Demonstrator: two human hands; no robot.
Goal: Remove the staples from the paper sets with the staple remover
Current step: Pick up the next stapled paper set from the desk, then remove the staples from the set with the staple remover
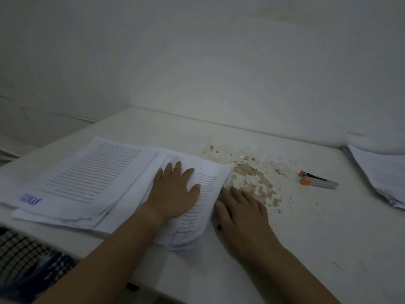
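A printed paper set [201,194] lies on the white table, partly over a wider stack of printed sheets [87,178] at the left. My left hand [173,189] presses flat on the paper set, fingers spread. My right hand [241,209] rests flat on the table at the set's right edge, thumb touching the paper. The staple remover [317,182], grey with orange ends, lies on the table well to the right of both hands, held by neither.
The white table [306,238] has a patch of chipped, flaking surface [252,172] between the papers and the tool. Another stack of paper [381,174] lies at the far right edge. A checked cloth [26,260] shows at the lower left. A wall stands behind.
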